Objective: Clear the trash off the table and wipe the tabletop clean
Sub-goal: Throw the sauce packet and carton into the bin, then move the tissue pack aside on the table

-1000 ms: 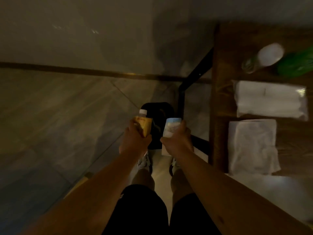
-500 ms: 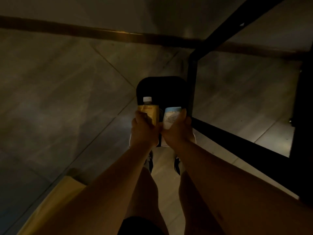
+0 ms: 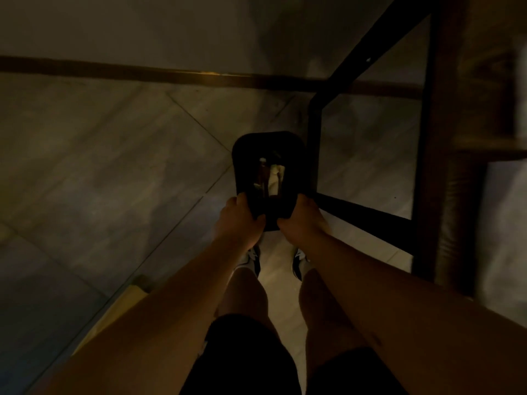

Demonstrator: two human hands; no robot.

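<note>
The black trash bin (image 3: 269,155) stands on the floor beside the table leg (image 3: 313,143), 2 pieces of trash inside. The left hand (image 3: 238,222) and right hand (image 3: 303,220) each curl around its near rim (probably light, rigid plastic), a sound place to hold.
</note>
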